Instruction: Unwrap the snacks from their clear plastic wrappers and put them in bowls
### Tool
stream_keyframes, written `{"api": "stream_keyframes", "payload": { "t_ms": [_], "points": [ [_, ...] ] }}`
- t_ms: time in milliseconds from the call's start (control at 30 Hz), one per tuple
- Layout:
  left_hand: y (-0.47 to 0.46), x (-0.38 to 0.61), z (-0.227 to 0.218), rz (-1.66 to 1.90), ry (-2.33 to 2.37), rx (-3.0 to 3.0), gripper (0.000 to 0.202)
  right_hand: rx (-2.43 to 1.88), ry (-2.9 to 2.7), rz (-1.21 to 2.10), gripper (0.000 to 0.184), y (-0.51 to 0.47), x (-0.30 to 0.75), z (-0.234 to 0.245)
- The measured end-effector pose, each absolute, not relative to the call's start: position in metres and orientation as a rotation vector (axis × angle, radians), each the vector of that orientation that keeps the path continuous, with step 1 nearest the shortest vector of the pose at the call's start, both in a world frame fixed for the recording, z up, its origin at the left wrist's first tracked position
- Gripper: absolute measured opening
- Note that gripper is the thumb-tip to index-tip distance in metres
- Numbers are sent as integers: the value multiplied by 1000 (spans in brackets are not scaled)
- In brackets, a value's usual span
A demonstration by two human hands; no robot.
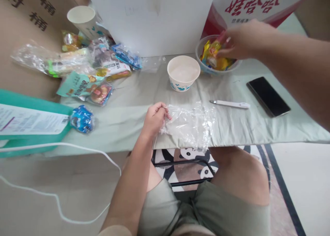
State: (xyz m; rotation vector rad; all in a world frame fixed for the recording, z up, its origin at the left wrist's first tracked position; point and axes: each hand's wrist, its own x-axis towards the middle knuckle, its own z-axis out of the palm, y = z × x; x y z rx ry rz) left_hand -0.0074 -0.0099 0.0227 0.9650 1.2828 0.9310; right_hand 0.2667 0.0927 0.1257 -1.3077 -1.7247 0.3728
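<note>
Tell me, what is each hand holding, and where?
The left hand pinches the clear plastic bag at its left edge. The right hand grips a yellow snack packet in the bowl.

We see our left hand [154,118] drawn in close to the body, fingers curled and pinched together, forearm running straight back to us. Our right hand [243,40] is stretched well forward and apart from the left, palm down, fingers bent downward.

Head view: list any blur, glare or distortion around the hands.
Head view: right hand is slightly motion-blurred over the snack bowl; left hand is sharp, pinching the clear bag, which shows soft highlights; wide-angle bending stretches the right forearm and table edge; the light is even and the shadows faint.
</note>
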Motion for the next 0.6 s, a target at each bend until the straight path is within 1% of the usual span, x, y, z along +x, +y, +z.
{"api": "stream_keyframes", "payload": {
  "t_ms": [67, 133, 167, 233, 267, 333, 400, 433, 500, 567, 600],
  "points": [
    [-10, -9, 24, 902, 1273, 996, 5, -1292, -1788, 351, 47, 101, 264, 119],
    [-11, -10, 25, 887, 1269, 1024, 7, -1433, -1944, 297, 53, 116, 265, 115],
    [-11, -10, 26, 884, 1266, 1029, 7, -1596, -2055, 254, 51, 126, 267, 114],
    [-11, -11, 28, 878, 1255, 1021, 8, -2013, -2242, 143, 39, 146, 269, 115],
    [-11, -11, 29, 876, 1249, 1013, 8, -2179, -2288, 87, 39, 153, 270, 117],
    [-11, -12, 30, 867, 1240, 1006, 8, -2300, -2316, -20, 49, 158, 270, 123],
    [-11, -12, 29, 867, 1230, 1005, 8, -2176, -2288, -137, 55, 146, 266, 131],
    [-11, -13, 29, 871, 1221, 1003, 8, -2075, -2256, -172, 54, 133, 262, 134],
    [-11, -13, 29, 872, 1196, 992, 8, -1807, -2140, -131, 43, 94, 254, 133],
    [-10, -14, 29, 857, 1176, 983, 8, -1561, -2001, 23, 31, 44, 244, 119],
    [-9, -15, 29, 840, 1170, 985, 8, -1428, -1991, 120, 29, 19, 239, 106]
  ]
}}
